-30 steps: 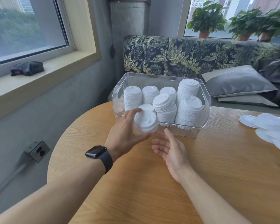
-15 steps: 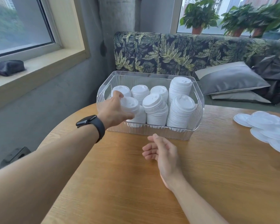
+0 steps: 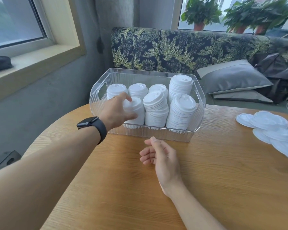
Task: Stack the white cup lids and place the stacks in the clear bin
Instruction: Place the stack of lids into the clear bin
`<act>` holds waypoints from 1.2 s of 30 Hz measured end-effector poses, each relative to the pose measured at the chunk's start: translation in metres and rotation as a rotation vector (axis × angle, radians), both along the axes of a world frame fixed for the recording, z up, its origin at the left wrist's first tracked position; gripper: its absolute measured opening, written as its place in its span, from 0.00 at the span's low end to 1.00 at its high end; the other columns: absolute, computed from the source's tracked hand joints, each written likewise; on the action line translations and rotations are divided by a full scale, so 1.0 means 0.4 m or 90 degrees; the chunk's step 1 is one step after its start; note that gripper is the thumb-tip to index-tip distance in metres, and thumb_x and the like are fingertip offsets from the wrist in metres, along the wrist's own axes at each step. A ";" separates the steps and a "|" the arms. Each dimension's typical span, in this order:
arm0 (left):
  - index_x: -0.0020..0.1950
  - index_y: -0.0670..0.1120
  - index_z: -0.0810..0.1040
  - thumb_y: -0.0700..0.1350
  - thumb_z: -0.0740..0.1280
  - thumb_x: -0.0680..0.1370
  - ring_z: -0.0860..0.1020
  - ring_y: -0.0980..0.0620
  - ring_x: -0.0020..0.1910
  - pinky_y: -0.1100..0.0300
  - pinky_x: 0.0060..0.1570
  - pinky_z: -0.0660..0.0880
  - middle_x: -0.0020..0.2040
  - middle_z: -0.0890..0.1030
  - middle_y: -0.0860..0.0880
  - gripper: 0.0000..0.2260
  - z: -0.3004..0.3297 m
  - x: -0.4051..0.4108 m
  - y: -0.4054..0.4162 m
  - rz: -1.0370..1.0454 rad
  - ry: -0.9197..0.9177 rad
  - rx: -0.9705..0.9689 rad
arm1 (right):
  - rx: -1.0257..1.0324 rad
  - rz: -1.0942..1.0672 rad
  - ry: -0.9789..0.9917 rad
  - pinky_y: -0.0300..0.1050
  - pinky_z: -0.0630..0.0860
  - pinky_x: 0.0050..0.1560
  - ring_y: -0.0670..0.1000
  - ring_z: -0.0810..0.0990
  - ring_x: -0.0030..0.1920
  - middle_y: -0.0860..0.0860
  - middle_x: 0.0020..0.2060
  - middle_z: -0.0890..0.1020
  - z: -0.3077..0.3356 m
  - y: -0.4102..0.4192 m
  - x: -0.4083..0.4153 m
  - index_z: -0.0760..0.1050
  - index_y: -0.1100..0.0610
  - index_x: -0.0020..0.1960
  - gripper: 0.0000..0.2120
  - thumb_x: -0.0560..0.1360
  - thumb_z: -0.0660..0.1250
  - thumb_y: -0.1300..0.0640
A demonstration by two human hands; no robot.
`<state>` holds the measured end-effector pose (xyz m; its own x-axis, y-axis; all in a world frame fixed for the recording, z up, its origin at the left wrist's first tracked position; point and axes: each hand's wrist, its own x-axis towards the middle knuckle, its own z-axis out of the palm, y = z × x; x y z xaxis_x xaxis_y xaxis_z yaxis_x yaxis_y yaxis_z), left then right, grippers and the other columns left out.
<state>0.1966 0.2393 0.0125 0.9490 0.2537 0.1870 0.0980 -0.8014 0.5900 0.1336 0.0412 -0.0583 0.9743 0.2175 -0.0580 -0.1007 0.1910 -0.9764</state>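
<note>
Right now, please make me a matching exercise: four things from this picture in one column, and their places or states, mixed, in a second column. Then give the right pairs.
Things:
1. left hand
2. right hand
3. loose lids
4. watch

Places or states:
A. spread on the table, at the right
B. on the left wrist
C. loosely curled over the table, holding nothing
D. inside the bin, its grip on the front left stack

Pairs: 1-D, 2-C, 3-A, 4-B
</note>
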 end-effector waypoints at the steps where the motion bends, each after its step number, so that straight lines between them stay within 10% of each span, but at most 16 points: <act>1: 0.65 0.48 0.76 0.50 0.80 0.72 0.77 0.47 0.55 0.55 0.50 0.72 0.58 0.79 0.48 0.25 0.001 -0.002 -0.002 -0.004 0.003 0.009 | -0.001 0.000 0.000 0.44 0.77 0.36 0.54 0.83 0.35 0.57 0.35 0.85 0.000 0.000 -0.001 0.81 0.63 0.52 0.14 0.84 0.63 0.52; 6: 0.66 0.49 0.76 0.49 0.79 0.74 0.76 0.50 0.44 0.57 0.40 0.68 0.55 0.80 0.47 0.23 0.004 0.000 -0.010 -0.015 0.021 0.043 | -0.009 -0.003 -0.006 0.43 0.77 0.36 0.53 0.82 0.35 0.58 0.36 0.85 0.000 0.002 -0.006 0.81 0.62 0.51 0.15 0.84 0.63 0.52; 23: 0.72 0.49 0.73 0.54 0.68 0.78 0.73 0.43 0.67 0.47 0.61 0.76 0.72 0.73 0.44 0.24 0.002 -0.024 -0.066 0.064 -0.056 0.097 | -0.031 -0.017 -0.025 0.44 0.78 0.36 0.52 0.82 0.34 0.59 0.36 0.85 0.006 -0.003 -0.016 0.82 0.61 0.50 0.15 0.84 0.63 0.52; 36: 0.81 0.50 0.66 0.45 0.66 0.81 0.60 0.47 0.81 0.55 0.76 0.58 0.82 0.65 0.47 0.28 0.018 0.027 -0.210 -0.206 -0.045 0.171 | -0.025 -0.003 -0.023 0.46 0.77 0.38 0.52 0.82 0.35 0.56 0.36 0.85 0.005 -0.010 -0.025 0.81 0.60 0.49 0.16 0.83 0.64 0.48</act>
<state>0.2073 0.1553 0.0195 0.9544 -0.1215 0.2727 -0.2166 -0.9104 0.3524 0.1238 0.0373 -0.0564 0.9769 0.2115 -0.0309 -0.0642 0.1527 -0.9862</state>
